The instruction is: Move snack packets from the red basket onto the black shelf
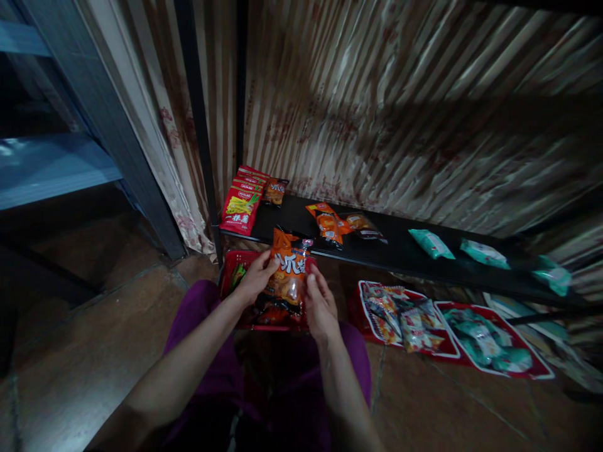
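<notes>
You grip an orange snack bag [288, 276] by its sides, your left hand [255, 276] and right hand [322, 302] about equally near. The bag is between them, above a red basket [228, 269] and near the front edge of a black shelf [293, 218], its long axis running away from you toward that edge. Red packets [242, 204] crowd the shelf's left end; a striped curtain [377, 94] hangs behind, over a tiled floor [117, 333].
</notes>
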A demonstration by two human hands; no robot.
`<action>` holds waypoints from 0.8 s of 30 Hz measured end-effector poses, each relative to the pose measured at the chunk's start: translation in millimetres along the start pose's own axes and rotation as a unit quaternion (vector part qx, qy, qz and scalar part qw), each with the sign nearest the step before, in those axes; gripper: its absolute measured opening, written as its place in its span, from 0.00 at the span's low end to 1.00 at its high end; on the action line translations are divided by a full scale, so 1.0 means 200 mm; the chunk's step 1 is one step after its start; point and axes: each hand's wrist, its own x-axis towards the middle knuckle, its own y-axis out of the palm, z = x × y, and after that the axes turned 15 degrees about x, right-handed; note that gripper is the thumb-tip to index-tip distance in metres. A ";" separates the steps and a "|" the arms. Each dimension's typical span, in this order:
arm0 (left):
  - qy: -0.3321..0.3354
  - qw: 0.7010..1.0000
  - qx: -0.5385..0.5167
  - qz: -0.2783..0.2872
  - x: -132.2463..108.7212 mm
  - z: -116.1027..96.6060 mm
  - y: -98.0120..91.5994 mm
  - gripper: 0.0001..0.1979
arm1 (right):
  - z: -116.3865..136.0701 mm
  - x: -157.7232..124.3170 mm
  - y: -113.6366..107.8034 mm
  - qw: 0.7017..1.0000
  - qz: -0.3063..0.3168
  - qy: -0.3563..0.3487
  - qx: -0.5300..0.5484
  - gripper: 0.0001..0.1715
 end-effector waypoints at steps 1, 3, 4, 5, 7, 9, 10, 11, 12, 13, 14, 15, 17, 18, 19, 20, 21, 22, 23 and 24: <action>0.002 1.000 0.009 0.007 -0.01 0.01 0.00 0.19 | 0.01 0.02 0.02 1.000 0.000 -0.007 0.003 0.30; 0.004 1.000 0.023 0.021 -0.02 0.02 0.00 0.19 | 0.02 0.05 0.04 1.000 0.010 -0.008 0.007 0.29; 0.004 0.999 0.028 0.023 -0.02 0.02 0.01 0.20 | 0.02 0.07 0.06 1.000 0.018 -0.005 0.009 0.27; 0.004 0.999 0.031 0.022 -0.02 0.02 0.01 0.20 | 0.02 0.08 0.06 1.000 0.028 0.000 0.009 0.25; -0.001 0.999 0.030 0.013 -0.03 0.02 0.02 0.20 | 0.00 0.11 0.08 0.999 0.038 0.005 0.011 0.22; -0.010 1.000 0.023 0.014 -0.03 0.01 0.02 0.20 | -0.02 0.13 0.08 0.999 0.028 0.001 0.016 0.21; -0.013 1.000 0.019 0.021 -0.04 0.01 0.02 0.21 | -0.02 0.14 0.08 1.000 0.017 -0.002 0.021 0.21; -0.014 0.999 0.018 0.030 -0.04 0.01 0.02 0.22 | -0.03 0.16 0.09 1.000 0.005 -0.006 0.024 0.21; -0.013 0.999 0.018 0.037 -0.04 0.01 0.02 0.23 | -0.04 0.17 0.09 1.000 -0.005 -0.010 0.027 0.22; -0.010 0.999 0.018 0.044 -0.04 0.01 0.02 0.24 | -0.04 0.18 0.09 0.999 -0.012 -0.012 0.027 0.22; -0.007 0.999 0.019 0.049 -0.04 0.02 0.01 0.25 | -0.04 0.19 0.10 0.999 -0.016 -0.013 0.025 0.22; -0.007 0.998 0.019 0.052 -0.03 0.03 0.01 0.27 | -0.04 0.21 0.10 1.000 -0.017 -0.013 0.021 0.22; -0.014 0.998 0.011 0.054 -0.02 0.06 0.00 0.29 | -0.05 0.24 0.10 1.000 -0.020 -0.010 0.015 0.23; -0.019 0.998 0.007 0.055 -0.01 0.08 0.00 0.30 | -0.05 0.26 0.10 1.000 -0.025 -0.009 0.016 0.23; -0.023 0.998 0.005 0.053 0.00 0.09 -0.01 0.32 | -0.05 0.28 0.10 0.999 -0.033 -0.008 0.019 0.23; -0.026 0.998 0.003 0.049 0.01 0.11 -0.01 0.33 | -0.06 0.30 0.10 0.999 -0.042 -0.008 0.023 0.24; -0.028 0.999 0.001 0.045 0.02 0.12 -0.01 0.34 | -0.06 0.32 0.10 0.998 -0.049 -0.005 0.026 0.24; -0.030 0.999 -0.004 0.040 0.03 0.14 -0.01 0.35 | -0.06 0.34 0.09 0.998 -0.054 0.000 0.027 0.24; -0.032 0.999 -0.012 0.037 0.04 0.14 -0.01 0.35 | -0.07 0.36 0.09 0.998 -0.056 0.007 0.025 0.25; -0.035 0.999 -0.021 0.034 0.06 0.15 -0.01 0.35 | -0.07 0.38 0.08 0.998 -0.057 0.016 0.021 0.25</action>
